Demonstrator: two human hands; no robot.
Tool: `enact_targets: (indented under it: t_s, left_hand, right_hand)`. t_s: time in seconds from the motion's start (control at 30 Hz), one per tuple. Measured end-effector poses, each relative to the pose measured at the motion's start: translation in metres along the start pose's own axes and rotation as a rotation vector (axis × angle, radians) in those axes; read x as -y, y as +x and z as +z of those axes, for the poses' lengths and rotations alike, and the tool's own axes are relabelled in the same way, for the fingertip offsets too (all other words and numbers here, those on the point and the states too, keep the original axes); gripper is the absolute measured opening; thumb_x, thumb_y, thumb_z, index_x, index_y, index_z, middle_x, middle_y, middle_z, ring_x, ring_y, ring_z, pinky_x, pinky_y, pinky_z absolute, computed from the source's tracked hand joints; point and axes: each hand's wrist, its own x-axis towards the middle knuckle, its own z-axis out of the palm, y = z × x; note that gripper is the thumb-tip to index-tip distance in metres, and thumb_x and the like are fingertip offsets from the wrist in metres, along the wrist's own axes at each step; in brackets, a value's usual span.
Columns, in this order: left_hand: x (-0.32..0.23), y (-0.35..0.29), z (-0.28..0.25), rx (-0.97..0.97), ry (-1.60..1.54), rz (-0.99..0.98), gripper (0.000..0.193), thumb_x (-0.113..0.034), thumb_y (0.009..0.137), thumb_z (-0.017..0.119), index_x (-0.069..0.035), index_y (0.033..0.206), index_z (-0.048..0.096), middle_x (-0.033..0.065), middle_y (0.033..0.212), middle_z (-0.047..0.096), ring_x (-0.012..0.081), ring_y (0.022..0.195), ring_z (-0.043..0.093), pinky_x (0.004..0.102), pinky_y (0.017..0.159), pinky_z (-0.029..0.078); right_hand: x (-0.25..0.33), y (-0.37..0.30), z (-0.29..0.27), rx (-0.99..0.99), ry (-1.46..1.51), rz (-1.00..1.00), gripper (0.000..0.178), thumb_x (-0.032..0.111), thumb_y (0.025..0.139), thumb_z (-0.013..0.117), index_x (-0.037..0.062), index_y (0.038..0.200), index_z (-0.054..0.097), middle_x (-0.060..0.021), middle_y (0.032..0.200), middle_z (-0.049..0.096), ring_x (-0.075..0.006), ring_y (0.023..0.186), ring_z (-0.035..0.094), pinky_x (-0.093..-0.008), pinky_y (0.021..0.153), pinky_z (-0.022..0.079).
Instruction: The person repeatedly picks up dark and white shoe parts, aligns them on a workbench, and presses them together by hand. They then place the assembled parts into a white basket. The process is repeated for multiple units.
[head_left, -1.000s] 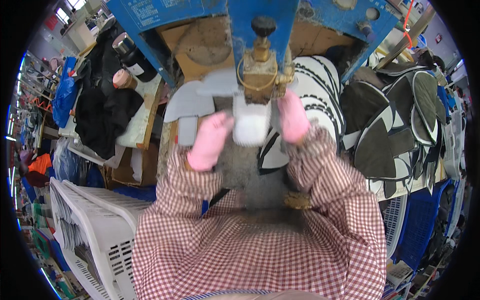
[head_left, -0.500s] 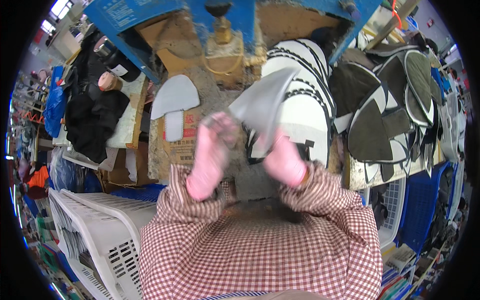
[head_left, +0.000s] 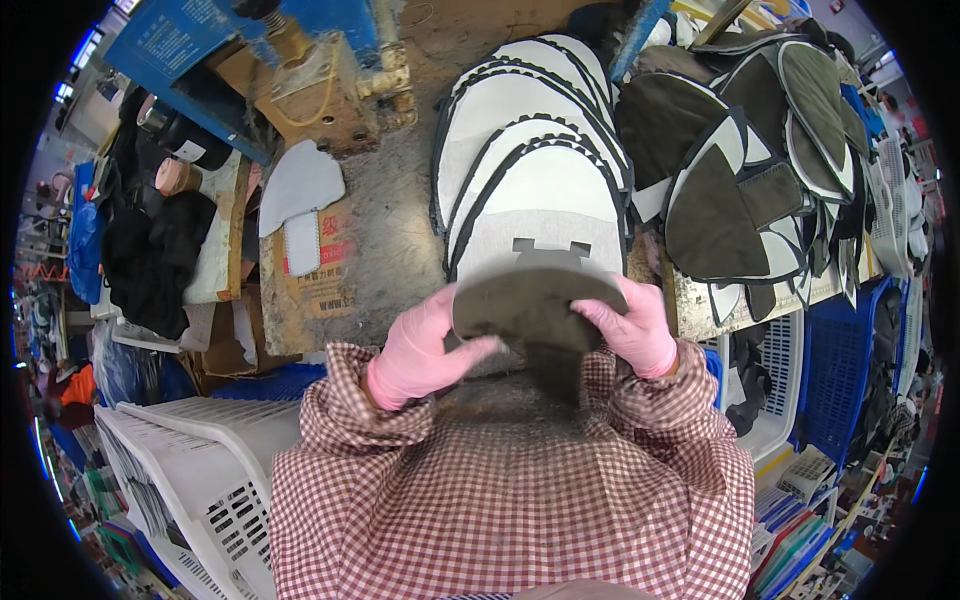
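Observation:
Before me is a dark olive fabric piece [head_left: 520, 306] with a rounded body and a narrower tab hanging toward me, slightly blurred. My right hand [head_left: 636, 325], in a pink glove, pinches its right end with the thumb on top. Also gloved in pink, my left hand [head_left: 420, 345] is at its left edge; the thumb stretches below the edge and the fingertips are partly hidden. Just beyond lies a row of overlapping white rounded pieces [head_left: 545, 190] with dark notched borders. A pale grey piece with a tab [head_left: 302, 190] rests on the worktop at left.
A blue machine frame [head_left: 190, 60] with a brass fitting [head_left: 290, 42] rises at the far left. Dark olive panels [head_left: 715, 225] are piled on the right. White plastic baskets [head_left: 185, 470] stand at lower left, and a blue crate [head_left: 845, 360] at right.
The piece in my hands has come down nearer to me and turned from its pale face to its dark face. The view has shifted right, showing more of the white row.

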Motion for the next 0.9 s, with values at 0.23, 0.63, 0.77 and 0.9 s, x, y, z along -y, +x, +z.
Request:
enact_targets:
  t_s: [0.23, 0.63, 0.77, 0.9]
  left_hand:
    - [0.010, 0.020, 0.024, -0.432, -0.270, 0.041, 0.025, -0.002, 0.091, 0.069, 0.002, 0.116, 0.064, 0.0110, 0.104, 0.073, 0.0211, 0.093, 0.071, 0.0319, 0.086, 0.056]
    - [0.092, 0.090, 0.044, -0.451, 0.424, 0.031, 0.037, -0.022, 0.096, 0.065, -0.010, 0.130, 0.056, 0.0093, 0.123, 0.066, 0.0313, 0.106, 0.067, 0.0369, 0.087, 0.054]
    - [0.114, 0.100, 0.043, -0.415, 0.149, -0.266, 0.052, -0.030, 0.091, 0.073, -0.007, 0.131, 0.050, 0.0107, 0.116, 0.068, 0.0304, 0.099, 0.069, 0.0367, 0.083, 0.055]
    - [0.119, 0.093, 0.043, -0.398, 0.271, -0.196, 0.055, -0.022, 0.088, 0.077, -0.002, 0.131, 0.048, 0.0011, 0.082, 0.057, 0.0105, 0.068, 0.055, 0.0258, 0.064, 0.048]
  right_hand:
    - [-0.003, 0.001, -0.018, -0.098, 0.210, 0.170, 0.022, 0.009, 0.094, 0.071, -0.0004, 0.113, 0.070, -0.0086, 0.098, 0.075, -0.0114, 0.082, 0.071, -0.0255, 0.073, 0.059]
    - [-0.139, 0.038, 0.006, -0.448, 0.203, 0.224, 0.031, 0.022, 0.096, 0.071, -0.0046, 0.111, 0.068, -0.0080, 0.099, 0.075, -0.0103, 0.086, 0.064, -0.0272, 0.079, 0.052]
    - [-0.167, 0.048, 0.008, -0.524, 0.229, 0.197, 0.032, 0.021, 0.095, 0.072, -0.0061, 0.112, 0.068, -0.0092, 0.103, 0.075, -0.0122, 0.090, 0.065, -0.0277, 0.083, 0.052]
    - [-0.173, 0.050, 0.007, -0.499, 0.378, 0.248, 0.025, 0.014, 0.095, 0.071, -0.0054, 0.111, 0.069, -0.0058, 0.103, 0.073, -0.0107, 0.090, 0.065, -0.0251, 0.083, 0.053]
